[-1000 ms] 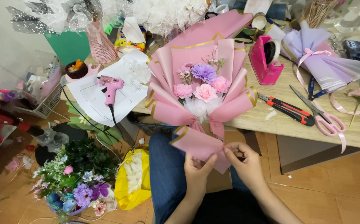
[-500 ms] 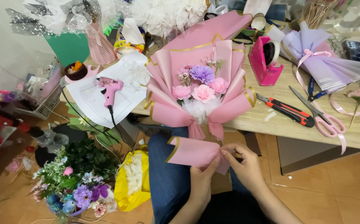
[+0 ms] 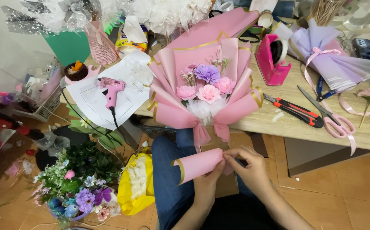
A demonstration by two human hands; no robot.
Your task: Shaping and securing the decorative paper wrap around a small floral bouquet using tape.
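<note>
While seated at the lower middle of the frame, holding a rolled sheet of pink wrapping paper with a gold edge (image 3: 197, 164) over the lap. Left hand (image 3: 208, 181) wrapped under the roll's right end, fingers closed on it; right hand (image 3: 246, 166) pinching the same end from the other side, thumb and fingertips narrow and pressed onto the paper. Roll pointing left and slightly down, its open gold-rimmed mouth toward the yellow bag (image 3: 136, 183) at the lower left.

Just above the hands, at frame centre: pink bouquet (image 3: 206, 91) leaning off the wooden table edge (image 3: 278, 123), purple and pink blooms in the middle, two pinched tails of paper hanging down close to the knuckles, whether touching or not hard to tell. Left of it, pink glue gun (image 3: 110, 89) on white paper. Right of it, pink tape dispenser (image 3: 272, 57), red-and-black utility knife (image 3: 298, 111), pink-handled scissors (image 3: 332, 119), and a lavender wrapped bunch (image 3: 334, 59) at the upper right. Small pot of mixed flowers (image 3: 78, 187) on the floor, lower left.

Likely trouble from here: roll springing open if either pinch loosens, since only one end is held; creasing of the soft sheet under too hard a squeeze; bouquet sliding off the table, with so much of it overhanging the edge.
</note>
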